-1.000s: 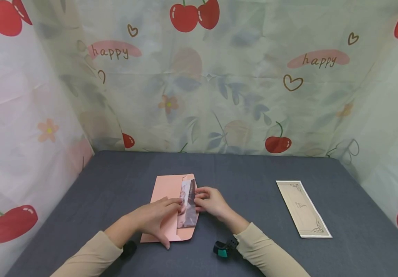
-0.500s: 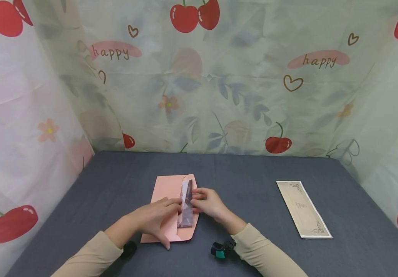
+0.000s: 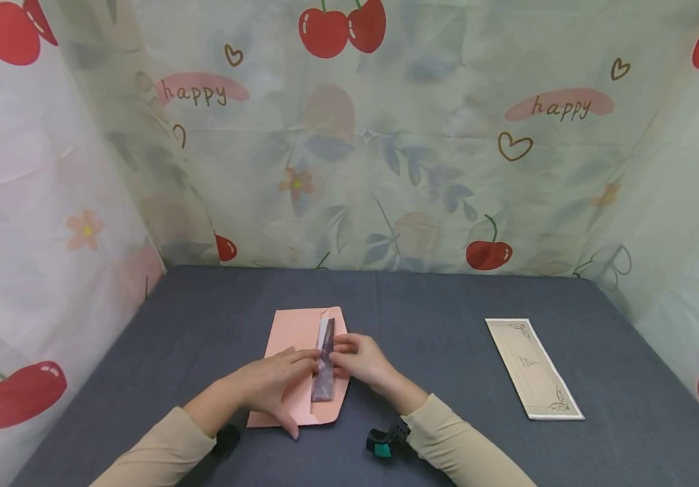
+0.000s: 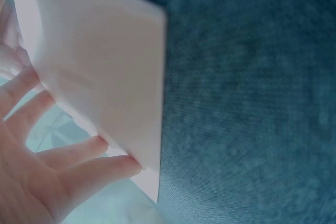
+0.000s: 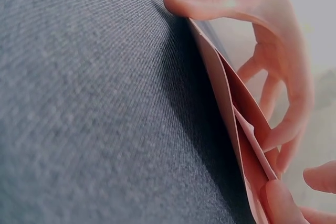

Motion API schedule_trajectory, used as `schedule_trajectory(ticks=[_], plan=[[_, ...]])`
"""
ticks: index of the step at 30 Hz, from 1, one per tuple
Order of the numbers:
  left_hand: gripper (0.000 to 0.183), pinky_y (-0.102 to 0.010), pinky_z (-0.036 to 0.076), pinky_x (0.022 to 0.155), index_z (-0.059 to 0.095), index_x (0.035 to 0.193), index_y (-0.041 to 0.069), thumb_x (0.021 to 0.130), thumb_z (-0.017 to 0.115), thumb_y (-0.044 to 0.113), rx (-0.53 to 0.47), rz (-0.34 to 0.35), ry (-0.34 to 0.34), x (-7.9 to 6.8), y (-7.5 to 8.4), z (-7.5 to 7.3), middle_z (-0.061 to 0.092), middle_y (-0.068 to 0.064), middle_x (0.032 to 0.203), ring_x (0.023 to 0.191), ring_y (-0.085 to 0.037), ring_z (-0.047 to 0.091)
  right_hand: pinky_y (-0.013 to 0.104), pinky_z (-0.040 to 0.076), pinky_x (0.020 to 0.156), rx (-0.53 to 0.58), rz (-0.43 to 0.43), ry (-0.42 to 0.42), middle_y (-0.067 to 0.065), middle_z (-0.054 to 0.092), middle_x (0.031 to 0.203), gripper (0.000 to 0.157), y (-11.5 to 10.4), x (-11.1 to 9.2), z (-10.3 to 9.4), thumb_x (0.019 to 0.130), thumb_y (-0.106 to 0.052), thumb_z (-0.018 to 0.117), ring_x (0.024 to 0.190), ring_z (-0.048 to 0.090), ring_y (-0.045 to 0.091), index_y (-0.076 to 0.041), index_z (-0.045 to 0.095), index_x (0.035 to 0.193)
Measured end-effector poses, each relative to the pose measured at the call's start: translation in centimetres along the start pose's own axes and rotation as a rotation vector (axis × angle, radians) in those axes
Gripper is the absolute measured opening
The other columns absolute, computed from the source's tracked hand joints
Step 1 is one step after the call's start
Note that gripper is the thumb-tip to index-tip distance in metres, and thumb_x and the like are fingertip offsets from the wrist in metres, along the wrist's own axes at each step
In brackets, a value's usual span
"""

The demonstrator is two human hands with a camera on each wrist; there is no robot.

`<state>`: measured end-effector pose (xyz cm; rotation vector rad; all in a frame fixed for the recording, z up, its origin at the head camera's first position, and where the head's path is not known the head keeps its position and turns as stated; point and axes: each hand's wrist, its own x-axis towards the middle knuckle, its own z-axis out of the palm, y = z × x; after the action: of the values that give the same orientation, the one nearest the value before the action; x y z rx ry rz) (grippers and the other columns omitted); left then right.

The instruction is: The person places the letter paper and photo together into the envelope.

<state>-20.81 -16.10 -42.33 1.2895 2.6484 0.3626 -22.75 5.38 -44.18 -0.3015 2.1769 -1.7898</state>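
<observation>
A pink envelope (image 3: 288, 328) lies on the dark table, its flap side facing right. From its mouth sticks a narrow strip of a printed photo (image 3: 323, 385); the rest is hidden inside. My left hand (image 3: 270, 382) rests across the envelope with fingers spread, its fingertips at the mouth's edge. In the left wrist view the fingers touch the pale envelope (image 4: 105, 56). At the photo's right edge my right hand (image 3: 364, 358) pinches it between thumb and fingers. The right wrist view shows the envelope's mouth (image 5: 247, 98) gaping beside the left hand's fingers.
A long beige card (image 3: 532, 368) with a white border and dark corner ornaments lies at the right of the table (image 3: 435, 311). A printed curtain (image 3: 380, 169) with cherries surrounds the back and sides. Dark wrist devices (image 3: 380, 443) sit beneath the sleeves.
My right hand has moved left, sliding the photo deeper into the envelope, so a narrower strip shows. The left hand has stayed in place on the envelope.
</observation>
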Motion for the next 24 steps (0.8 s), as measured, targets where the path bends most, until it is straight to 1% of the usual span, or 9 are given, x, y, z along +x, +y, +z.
schedule_trajectory(ticks=[2, 6, 11, 12, 15, 20, 24], plan=[[0.094, -0.047, 0.027, 0.114, 0.046, 0.128, 0.011, 0.056, 0.078, 0.063, -0.003, 0.001, 0.000, 0.02, -0.01, 0.01, 0.036, -0.006, 0.147, 0.133, -0.020, 0.041, 0.035, 0.057, 0.075, 0.010, 0.007, -0.003, 0.029, 0.058, 0.117, 0.044, 0.02, 0.01, 0.09, 0.088, -0.003, 0.058, 0.094, 0.066, 0.028, 0.013, 0.045, 0.127], [0.096, -0.047, 0.028, 0.113, 0.045, 0.130, 0.012, 0.056, 0.078, 0.063, -0.003, -0.012, -0.006, 0.05, -0.02, 0.02, 0.035, -0.006, 0.148, 0.134, -0.021, 0.039, 0.035, 0.057, 0.076, 0.016, 0.016, -0.007, 0.029, 0.057, 0.118, 0.045, 0.01, 0.00, 0.25, 0.088, -0.003, 0.058, 0.094, 0.066, 0.029, 0.012, 0.045, 0.128], [0.096, -0.047, 0.027, 0.113, 0.045, 0.131, 0.011, 0.056, 0.078, 0.063, 0.000, 0.002, 0.000, 0.03, -0.02, 0.02, 0.036, -0.008, 0.147, 0.134, -0.021, 0.039, 0.036, 0.057, 0.077, 0.011, 0.022, -0.007, 0.029, 0.057, 0.119, 0.045, -0.01, -0.04, 0.42, 0.088, -0.004, 0.059, 0.094, 0.067, 0.030, 0.012, 0.045, 0.128], [0.096, -0.048, 0.028, 0.113, 0.045, 0.130, 0.011, 0.056, 0.078, 0.063, 0.004, 0.011, 0.004, 0.04, -0.02, 0.02, 0.037, -0.008, 0.146, 0.134, -0.022, 0.040, 0.036, 0.057, 0.077, 0.010, 0.023, -0.007, 0.029, 0.056, 0.119, 0.045, 0.00, -0.04, 0.45, 0.088, -0.004, 0.059, 0.095, 0.067, 0.031, 0.011, 0.045, 0.128], [0.095, -0.047, 0.030, 0.112, 0.046, 0.129, 0.011, 0.056, 0.078, 0.063, 0.003, 0.009, 0.006, 0.00, -0.01, 0.00, 0.037, -0.009, 0.146, 0.134, -0.023, 0.040, 0.037, 0.057, 0.078, 0.014, 0.019, -0.012, 0.029, 0.056, 0.119, 0.046, 0.04, -0.01, 0.53, 0.088, -0.004, 0.059, 0.097, 0.066, 0.033, 0.012, 0.044, 0.129], [0.093, -0.045, 0.035, 0.109, 0.047, 0.128, 0.014, 0.055, 0.078, 0.063, -0.005, -0.025, -0.006, -0.01, 0.00, 0.06, 0.036, -0.006, 0.148, 0.134, -0.024, 0.038, 0.037, 0.056, 0.079, 0.021, 0.020, -0.018, 0.029, 0.056, 0.120, 0.047, 0.12, 0.07, 0.66, 0.088, -0.003, 0.058, 0.099, 0.065, 0.033, 0.012, 0.043, 0.130], [0.092, -0.045, 0.037, 0.107, 0.046, 0.128, 0.016, 0.055, 0.078, 0.063, -0.018, -0.048, -0.016, 0.03, 0.01, 0.10, 0.035, -0.005, 0.148, 0.134, -0.026, 0.037, 0.037, 0.056, 0.079, 0.023, 0.024, -0.019, 0.029, 0.056, 0.120, 0.047, 0.02, 0.01, 0.77, 0.088, -0.003, 0.059, 0.099, 0.065, 0.031, 0.011, 0.043, 0.130]])
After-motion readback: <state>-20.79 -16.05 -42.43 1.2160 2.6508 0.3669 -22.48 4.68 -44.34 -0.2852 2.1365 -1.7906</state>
